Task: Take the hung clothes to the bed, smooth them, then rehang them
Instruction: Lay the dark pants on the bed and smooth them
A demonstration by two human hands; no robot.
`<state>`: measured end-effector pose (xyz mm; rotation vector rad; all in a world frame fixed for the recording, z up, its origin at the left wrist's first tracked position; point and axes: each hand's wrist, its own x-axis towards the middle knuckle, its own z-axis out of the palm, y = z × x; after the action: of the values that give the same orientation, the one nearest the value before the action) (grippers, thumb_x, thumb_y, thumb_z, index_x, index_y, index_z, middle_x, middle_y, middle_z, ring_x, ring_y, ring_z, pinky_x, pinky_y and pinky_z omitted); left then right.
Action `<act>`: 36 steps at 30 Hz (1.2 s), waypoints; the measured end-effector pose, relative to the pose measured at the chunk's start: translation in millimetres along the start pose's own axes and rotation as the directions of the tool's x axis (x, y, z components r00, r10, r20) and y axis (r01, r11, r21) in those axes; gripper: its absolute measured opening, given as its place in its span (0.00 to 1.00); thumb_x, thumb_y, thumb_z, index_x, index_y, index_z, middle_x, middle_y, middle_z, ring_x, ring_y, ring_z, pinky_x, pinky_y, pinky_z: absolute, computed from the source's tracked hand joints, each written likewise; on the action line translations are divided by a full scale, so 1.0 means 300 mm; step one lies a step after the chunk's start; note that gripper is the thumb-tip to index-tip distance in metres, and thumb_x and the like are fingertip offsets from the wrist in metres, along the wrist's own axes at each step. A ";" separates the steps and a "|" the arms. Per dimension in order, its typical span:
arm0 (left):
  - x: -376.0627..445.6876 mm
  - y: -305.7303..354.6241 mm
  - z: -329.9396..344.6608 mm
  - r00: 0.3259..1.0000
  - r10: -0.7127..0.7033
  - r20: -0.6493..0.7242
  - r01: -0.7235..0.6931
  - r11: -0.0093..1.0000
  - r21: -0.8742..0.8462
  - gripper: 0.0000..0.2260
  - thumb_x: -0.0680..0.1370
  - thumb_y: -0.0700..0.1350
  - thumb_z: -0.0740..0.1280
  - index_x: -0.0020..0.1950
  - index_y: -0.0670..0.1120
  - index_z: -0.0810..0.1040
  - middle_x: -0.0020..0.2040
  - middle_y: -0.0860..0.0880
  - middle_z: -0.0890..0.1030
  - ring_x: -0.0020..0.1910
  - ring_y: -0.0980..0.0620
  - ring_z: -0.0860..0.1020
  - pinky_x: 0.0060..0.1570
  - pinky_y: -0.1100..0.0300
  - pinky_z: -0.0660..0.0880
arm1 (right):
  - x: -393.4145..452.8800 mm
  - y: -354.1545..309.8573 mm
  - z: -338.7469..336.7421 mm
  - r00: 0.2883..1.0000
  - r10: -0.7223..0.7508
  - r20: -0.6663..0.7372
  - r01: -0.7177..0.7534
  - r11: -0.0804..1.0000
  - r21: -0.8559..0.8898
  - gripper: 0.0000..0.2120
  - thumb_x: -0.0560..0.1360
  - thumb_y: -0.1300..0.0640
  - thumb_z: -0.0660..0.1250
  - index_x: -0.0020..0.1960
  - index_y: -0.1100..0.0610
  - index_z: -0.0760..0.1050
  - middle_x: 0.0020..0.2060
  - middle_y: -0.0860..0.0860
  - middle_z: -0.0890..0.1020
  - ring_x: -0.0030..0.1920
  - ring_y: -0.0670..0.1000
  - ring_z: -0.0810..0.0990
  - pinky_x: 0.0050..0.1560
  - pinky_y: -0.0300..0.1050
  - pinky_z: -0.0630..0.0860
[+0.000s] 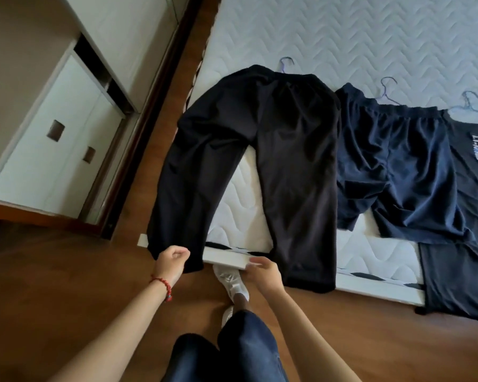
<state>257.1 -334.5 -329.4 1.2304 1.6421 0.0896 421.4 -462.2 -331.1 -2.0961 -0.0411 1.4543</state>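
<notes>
Three dark garments lie side by side on the white quilted mattress [370,37], each on its own hanger, so three hanger hooks show past their top edges. The black trousers [260,150] are the leftmost, spread flat with the waistband towards the far side of the bed and the two legs running back towards the person; their long axis crosses the mattress from far to near, and both hems hang over the near edge. The hanger hook [286,63] pokes out above the waistband. The left hand [173,260] pinches the hem of the left leg, fingers curled tight round the cloth. The right hand [262,271] is near the inner edge of the right leg, fingers loosely bent; whether it touches the cloth I cannot tell.

Just right of the trousers lie navy shorts [398,166], waistband also far, then a dark T-shirt [472,188] with white lettering, partly cut off. A white shoe [232,282] stands on the wooden floor [66,285] between the hands. White cupboards [61,139] are at left.
</notes>
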 end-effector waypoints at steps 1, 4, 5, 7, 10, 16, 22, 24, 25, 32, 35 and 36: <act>0.043 0.020 -0.022 1.000 -0.008 -0.024 0.009 1.000 0.008 0.08 0.76 0.37 0.65 0.52 0.35 0.78 0.51 0.36 0.80 0.55 0.38 0.77 0.49 0.56 0.70 | 0.028 -0.033 0.029 1.000 0.004 0.021 -0.004 1.000 0.002 0.12 0.69 0.60 0.66 0.53 0.56 0.78 0.40 0.53 0.82 0.45 0.55 0.82 0.55 0.52 0.78; 0.170 0.085 -0.086 0.996 -0.005 -0.089 0.012 0.997 0.073 0.09 0.75 0.39 0.65 0.52 0.36 0.79 0.54 0.37 0.81 0.57 0.40 0.77 0.54 0.56 0.71 | 0.121 -0.129 0.103 0.995 0.024 0.095 -0.029 0.998 0.059 0.10 0.72 0.62 0.64 0.53 0.57 0.75 0.38 0.53 0.80 0.38 0.51 0.79 0.40 0.45 0.77; 0.209 0.106 -0.106 0.994 -0.010 -0.105 0.021 0.995 0.100 0.09 0.75 0.40 0.65 0.53 0.38 0.79 0.55 0.38 0.81 0.58 0.41 0.77 0.56 0.55 0.71 | 0.154 -0.162 0.122 0.993 0.034 0.114 -0.042 0.997 0.064 0.09 0.73 0.62 0.63 0.53 0.57 0.75 0.40 0.54 0.80 0.37 0.50 0.78 0.36 0.41 0.73; 0.291 0.146 -0.132 0.992 -0.026 -0.120 0.042 0.991 0.130 0.11 0.76 0.41 0.65 0.55 0.39 0.78 0.56 0.39 0.80 0.58 0.42 0.77 0.58 0.53 0.71 | 0.228 -0.214 0.151 0.988 0.076 0.136 -0.087 0.994 0.072 0.08 0.74 0.63 0.62 0.53 0.58 0.74 0.41 0.56 0.79 0.35 0.50 0.77 0.33 0.37 0.69; 0.430 0.183 -0.148 0.984 -0.044 -0.171 0.070 0.986 0.152 0.14 0.76 0.42 0.65 0.60 0.40 0.76 0.60 0.40 0.79 0.60 0.43 0.76 0.60 0.52 0.71 | 0.332 -0.280 0.184 0.979 0.141 0.145 -0.164 0.974 0.160 0.08 0.76 0.66 0.60 0.54 0.60 0.72 0.38 0.55 0.78 0.33 0.51 0.75 0.32 0.37 0.69; 0.665 0.218 -0.151 0.981 -0.112 -0.157 0.139 0.976 0.168 0.23 0.77 0.47 0.64 0.70 0.46 0.66 0.71 0.46 0.68 0.70 0.46 0.67 0.69 0.50 0.64 | 0.492 -0.331 0.268 0.973 0.189 0.132 -0.205 0.972 0.116 0.11 0.74 0.61 0.65 0.56 0.61 0.75 0.42 0.56 0.82 0.40 0.52 0.80 0.43 0.43 0.75; 0.797 0.228 -0.132 0.987 -0.147 -0.066 0.156 0.975 0.159 0.18 0.74 0.50 0.67 0.60 0.43 0.75 0.60 0.44 0.79 0.60 0.42 0.76 0.61 0.49 0.73 | 0.535 -0.366 0.327 0.972 0.159 0.174 -0.191 0.965 0.182 0.08 0.73 0.57 0.68 0.51 0.56 0.75 0.44 0.51 0.82 0.47 0.53 0.82 0.55 0.46 0.78; 0.805 0.233 -0.121 0.987 -0.103 -0.126 0.129 0.968 0.217 0.13 0.75 0.46 0.67 0.57 0.42 0.77 0.57 0.42 0.80 0.57 0.40 0.76 0.57 0.51 0.72 | 0.522 -0.386 0.341 0.961 0.133 0.242 -0.189 0.956 0.226 0.10 0.75 0.58 0.67 0.56 0.57 0.75 0.47 0.51 0.82 0.48 0.51 0.81 0.51 0.43 0.79; 0.797 0.244 -0.118 0.989 -0.092 -0.113 0.117 0.964 0.240 0.11 0.75 0.46 0.67 0.55 0.42 0.77 0.56 0.41 0.80 0.57 0.40 0.76 0.55 0.51 0.72 | 0.515 -0.395 0.350 0.953 0.129 0.273 -0.197 0.951 0.237 0.11 0.76 0.58 0.65 0.58 0.58 0.75 0.48 0.52 0.81 0.48 0.51 0.80 0.50 0.42 0.78; 0.718 0.289 -0.102 0.985 -0.171 -0.035 0.171 0.985 -0.006 0.04 0.73 0.40 0.68 0.38 0.43 0.77 0.36 0.46 0.79 0.44 0.44 0.77 0.45 0.56 0.72 | 0.449 -0.395 0.323 0.890 0.279 0.361 -0.423 0.801 0.424 0.08 0.77 0.52 0.61 0.50 0.54 0.75 0.49 0.53 0.81 0.51 0.54 0.79 0.49 0.50 0.75; 0.662 0.303 -0.111 0.952 -0.301 0.058 0.299 0.873 -0.385 0.08 0.72 0.34 0.65 0.34 0.43 0.76 0.30 0.48 0.80 0.40 0.45 0.76 0.41 0.57 0.71 | 0.419 -0.353 0.288 0.904 0.252 0.346 -0.397 0.796 0.457 0.11 0.78 0.50 0.59 0.52 0.55 0.76 0.49 0.51 0.82 0.52 0.53 0.80 0.51 0.48 0.76; 0.639 0.304 -0.116 0.935 -0.329 0.130 0.351 0.818 -0.456 0.07 0.71 0.34 0.63 0.35 0.43 0.77 0.30 0.48 0.81 0.41 0.45 0.76 0.42 0.58 0.72 | 0.406 -0.341 0.280 0.909 0.222 0.353 -0.379 0.795 0.474 0.13 0.78 0.49 0.59 0.54 0.56 0.76 0.51 0.52 0.82 0.54 0.53 0.80 0.54 0.48 0.75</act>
<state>303.2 -132.9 -388.7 0.5508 1.6481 0.2236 428.0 -298.8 -405.9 -1.4704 0.5607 1.7011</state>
